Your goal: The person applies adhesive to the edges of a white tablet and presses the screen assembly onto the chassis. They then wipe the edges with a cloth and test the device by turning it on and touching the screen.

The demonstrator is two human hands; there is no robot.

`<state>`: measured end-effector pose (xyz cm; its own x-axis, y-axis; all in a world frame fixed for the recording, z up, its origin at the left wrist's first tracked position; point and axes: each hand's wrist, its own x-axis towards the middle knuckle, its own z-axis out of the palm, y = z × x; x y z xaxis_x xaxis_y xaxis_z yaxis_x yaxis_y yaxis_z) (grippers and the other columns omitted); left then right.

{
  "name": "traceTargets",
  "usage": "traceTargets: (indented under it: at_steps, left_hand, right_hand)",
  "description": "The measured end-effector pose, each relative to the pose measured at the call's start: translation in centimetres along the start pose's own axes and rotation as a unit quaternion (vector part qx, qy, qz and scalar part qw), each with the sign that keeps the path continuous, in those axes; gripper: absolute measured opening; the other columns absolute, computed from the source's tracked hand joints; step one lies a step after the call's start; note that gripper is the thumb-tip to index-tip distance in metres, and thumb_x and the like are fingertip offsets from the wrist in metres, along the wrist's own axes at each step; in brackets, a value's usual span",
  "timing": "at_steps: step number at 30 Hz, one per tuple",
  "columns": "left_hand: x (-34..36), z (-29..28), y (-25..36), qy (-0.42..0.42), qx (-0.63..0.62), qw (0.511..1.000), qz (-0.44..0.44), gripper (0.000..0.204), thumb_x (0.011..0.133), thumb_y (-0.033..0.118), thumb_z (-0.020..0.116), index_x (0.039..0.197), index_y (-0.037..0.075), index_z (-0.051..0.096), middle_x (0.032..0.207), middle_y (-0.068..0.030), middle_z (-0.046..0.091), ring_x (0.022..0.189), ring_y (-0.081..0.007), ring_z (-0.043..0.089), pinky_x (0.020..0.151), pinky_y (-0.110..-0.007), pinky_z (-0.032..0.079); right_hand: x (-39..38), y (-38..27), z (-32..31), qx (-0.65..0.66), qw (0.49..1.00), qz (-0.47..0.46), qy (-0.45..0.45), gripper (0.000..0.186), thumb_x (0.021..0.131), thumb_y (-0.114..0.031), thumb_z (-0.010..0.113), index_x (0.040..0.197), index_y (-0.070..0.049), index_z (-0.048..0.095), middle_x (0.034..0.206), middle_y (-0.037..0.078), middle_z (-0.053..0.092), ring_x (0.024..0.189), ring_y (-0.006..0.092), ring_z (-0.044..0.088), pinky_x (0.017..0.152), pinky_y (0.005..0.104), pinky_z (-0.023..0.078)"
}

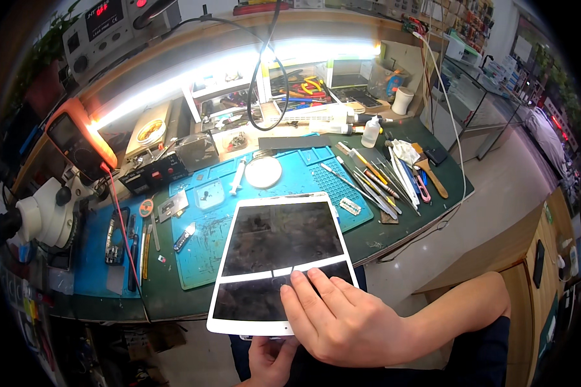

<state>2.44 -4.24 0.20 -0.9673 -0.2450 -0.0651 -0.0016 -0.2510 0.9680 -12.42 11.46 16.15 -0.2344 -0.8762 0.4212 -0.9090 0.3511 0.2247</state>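
A white-framed tablet (281, 235) is tilted up in front of me at the bench's near edge, its dark screen facing me. The ceiling light shows as a bright band across the glass. From below, my left hand (271, 361) grips the tablet's lower edge; part of its fingers is hidden behind the tablet. My right hand (352, 322) reaches in from the right, its fingers stretched out and resting on the lower right of the screen. A narrow gap with a dark edge shows along the tablet's top rim.
Beyond the tablet lies a blue work mat (203, 258) with a syringe (238, 177) and a round white dish (263, 173). Tweezers, brushes and a razor blade (350, 206) lie at right. An orange multimeter (81, 137) and a microscope (45, 213) stand at left. A black cable (287, 71) hangs above.
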Motion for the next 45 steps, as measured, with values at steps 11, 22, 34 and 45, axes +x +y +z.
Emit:
traceTargets:
  at_steps: [11,22,34,45]
  left_hand:
    - [0.2,0.2,0.3,-0.009,-0.007,1.0,0.004,0.038,0.098,-0.002,0.064,0.132,-0.001,0.047,0.118,-0.012,0.064,0.103,-0.0154,0.067,0.086,-0.028,0.055]
    - [0.7,1.6,2.1,-0.017,-0.036,0.999,-0.008,0.019,0.099,-0.006,0.059,0.114,0.001,0.048,0.106,-0.0082,0.063,0.094,-0.0123,0.065,0.082,-0.026,0.054]
    - [1.1,2.2,2.3,-0.033,-0.026,0.999,0.023,0.015,0.102,-0.004,0.057,0.115,-0.001,0.05,0.115,-0.0129,0.063,0.102,-0.0163,0.066,0.088,-0.029,0.056]
    - [1.6,2.7,1.8,-0.048,-0.053,0.996,0.055,0.017,0.1,-0.009,0.056,0.114,-0.001,0.05,0.095,-0.0063,0.058,0.073,-0.0051,0.055,0.062,-0.019,0.044]
  right_hand:
    - [0.1,0.6,-0.7,0.009,1.0,0.018,0.008,0.029,0.084,-0.014,0.064,0.106,0.003,0.073,0.106,0.018,0.075,0.094,0.03,0.075,0.08,0.0327,0.061]
    - [1.1,1.9,-1.3,0.047,0.999,0.009,0.008,0.037,0.078,-0.017,0.066,0.106,0.006,0.07,0.104,0.02,0.071,0.092,0.0307,0.073,0.076,0.0315,0.059]
    - [1.4,1.8,-1.1,0.036,0.999,0.003,0.021,0.034,0.077,-0.015,0.066,0.105,0.005,0.071,0.101,0.018,0.073,0.09,0.0289,0.074,0.075,0.0308,0.06]
    - [3.9,3.2,-2.4,0.067,0.996,0.014,-0.06,0.028,0.091,-0.011,0.063,0.108,0.011,0.068,0.1,0.025,0.075,0.092,0.0356,0.077,0.079,0.0394,0.063]
